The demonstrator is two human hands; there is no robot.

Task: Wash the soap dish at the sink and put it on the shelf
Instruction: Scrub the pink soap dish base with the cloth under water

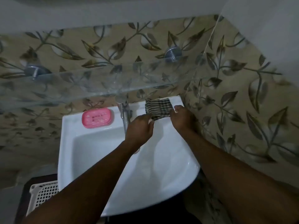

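While the pink soap dish (pixel 96 118) lies flat on the back left corner of the white sink (pixel 68 143), both of my hands are on the other side of the tap (pixel 124 110), well apart from it. Nothing touches the dish. My left hand (pixel 140 129) is just right of the tap, above the basin, and its fingers pinch the near edge of a striped cloth (pixel 157 108). My right hand (pixel 182 118) is at the right end of the same cloth, with the thumb on top of it and the fingers curled at its edge. This cloth rests on the back right corner of the sink, against the leaf-pattern tiles (pixel 242 102). Above the sink, a glass shelf (pixel 97 84) hangs on two round metal holders. Below the sink on the left stands a white lattice basket (pixel 43 196).
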